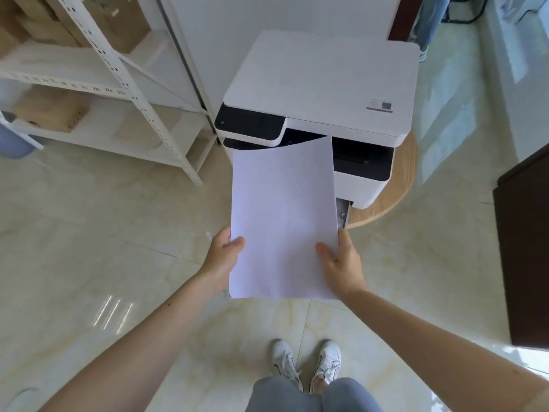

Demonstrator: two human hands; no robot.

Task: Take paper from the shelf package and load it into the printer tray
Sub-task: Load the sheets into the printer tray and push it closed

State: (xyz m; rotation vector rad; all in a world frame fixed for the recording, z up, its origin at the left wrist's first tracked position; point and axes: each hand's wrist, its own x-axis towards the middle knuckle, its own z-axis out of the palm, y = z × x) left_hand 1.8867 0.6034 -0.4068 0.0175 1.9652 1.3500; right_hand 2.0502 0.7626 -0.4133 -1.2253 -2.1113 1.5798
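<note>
Smooth white paper (pixel 283 221) (flat, rectangular) between hands.

Your left hand (pixel 225 254) and right hand (pixel 341 258) grip the paper (pixel 282 221) by its side edges, thumbs on top. The printer (pixel 320 93) sits at twelve o'clock, the shelf (pixel 89 69) at ten.

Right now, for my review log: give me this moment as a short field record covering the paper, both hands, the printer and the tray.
paper: white paper, held in the air in front of the printer, not yet loaded
left hand: grips the paper's left edge
right hand: grips the paper's right edge
printer: white, lid closed, on a round wooden table
tray: only a corner shows beside the paper
shelf: left of the printer, holds cardboard boxes
</note>
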